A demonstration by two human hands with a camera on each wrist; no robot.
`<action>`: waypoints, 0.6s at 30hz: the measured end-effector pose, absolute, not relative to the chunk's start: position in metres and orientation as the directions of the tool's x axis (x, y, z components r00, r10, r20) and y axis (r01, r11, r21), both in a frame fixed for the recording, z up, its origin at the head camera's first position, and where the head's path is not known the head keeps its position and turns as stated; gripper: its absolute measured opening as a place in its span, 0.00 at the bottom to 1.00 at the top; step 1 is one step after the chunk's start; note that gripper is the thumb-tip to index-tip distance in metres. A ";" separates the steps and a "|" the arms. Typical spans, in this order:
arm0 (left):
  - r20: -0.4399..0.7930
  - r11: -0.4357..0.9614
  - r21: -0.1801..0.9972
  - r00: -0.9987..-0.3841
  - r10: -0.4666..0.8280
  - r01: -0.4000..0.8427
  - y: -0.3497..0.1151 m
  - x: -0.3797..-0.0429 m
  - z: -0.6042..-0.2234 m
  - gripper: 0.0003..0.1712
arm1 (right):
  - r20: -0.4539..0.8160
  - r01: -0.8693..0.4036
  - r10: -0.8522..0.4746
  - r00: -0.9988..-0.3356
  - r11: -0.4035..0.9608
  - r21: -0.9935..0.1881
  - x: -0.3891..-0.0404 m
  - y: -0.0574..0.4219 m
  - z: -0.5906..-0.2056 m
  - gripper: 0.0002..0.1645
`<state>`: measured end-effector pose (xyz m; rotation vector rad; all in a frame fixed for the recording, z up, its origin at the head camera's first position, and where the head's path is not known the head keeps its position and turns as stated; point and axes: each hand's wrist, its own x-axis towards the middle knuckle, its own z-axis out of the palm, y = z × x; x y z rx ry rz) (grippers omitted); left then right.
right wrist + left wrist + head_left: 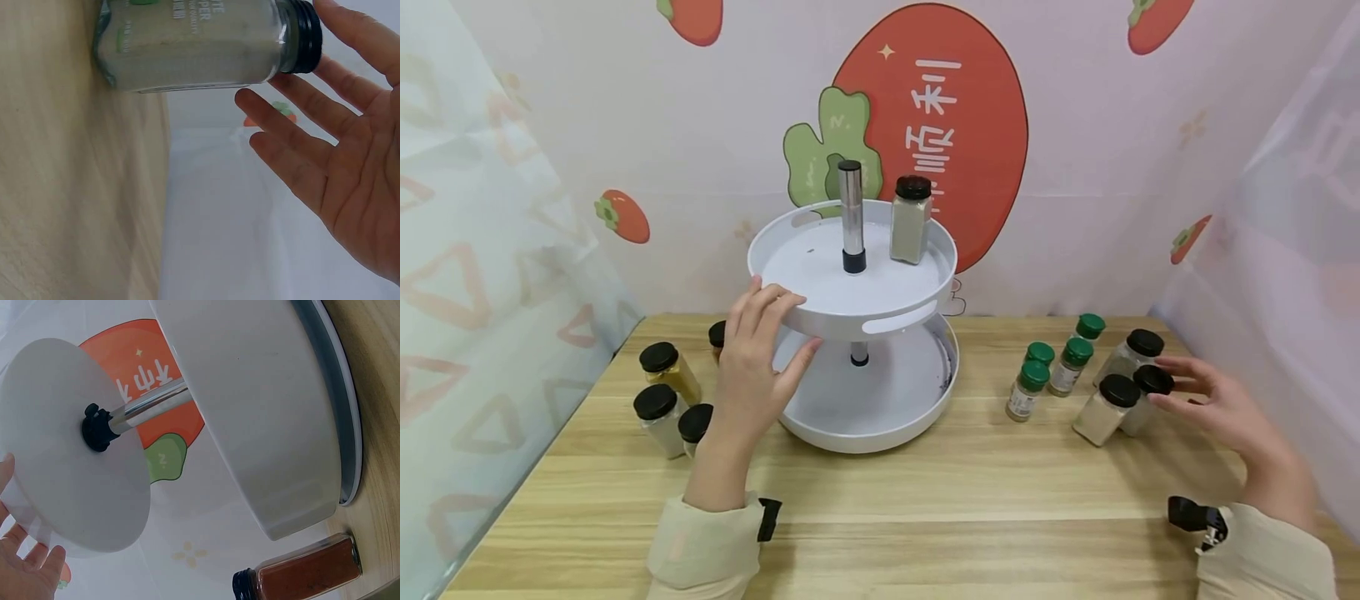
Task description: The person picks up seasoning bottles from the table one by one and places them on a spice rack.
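Observation:
A white two-tier turntable [820, 296] with a metal center post [852, 208] stands mid-table. My left hand [748, 358] grips the upper tier's left rim, fingers over the edge and thumb lower down. On that tier a black-capped spice jar [910, 229] stands upright. To the right, my right hand [1217, 408] has its fingers spread around the black lid [307, 37] of a square glass jar [200, 50] with pale powder. The palm stays apart from the jar, which stands on the table. Beside it are another pale-powder jar [1103, 412] and a third black-capped jar [1131, 354].
Several small green-capped bottles [1024, 400] stand right of the turntable. At the left are a yellow-spice jar [677, 375], a pale jar [662, 425], another black-capped jar [694, 423] and a red-brown spice jar [306, 569]. Patterned cloth [700, 158] encloses the table.

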<state>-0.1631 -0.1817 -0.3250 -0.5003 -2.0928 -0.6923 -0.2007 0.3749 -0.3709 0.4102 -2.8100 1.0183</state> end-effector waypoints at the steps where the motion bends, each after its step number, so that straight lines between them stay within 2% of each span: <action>1: 0.826 0.766 0.294 -0.555 0.097 0.571 -0.182 -0.163 -0.325 0.28 | 0.204 -0.296 -0.216 -0.955 0.739 -0.605 -0.202 0.375 -0.372 0.34; 11: 0.822 0.772 0.301 -0.563 0.088 0.560 -0.182 -0.162 -0.323 0.28 | 0.162 -0.269 -0.216 -0.963 0.706 -0.655 -0.208 0.378 -0.385 0.38; 18: 0.818 0.773 0.307 -0.569 0.084 0.555 -0.181 -0.162 -0.325 0.27 | 0.135 -0.249 -0.215 -0.967 0.698 -0.672 -0.210 0.380 -0.392 0.31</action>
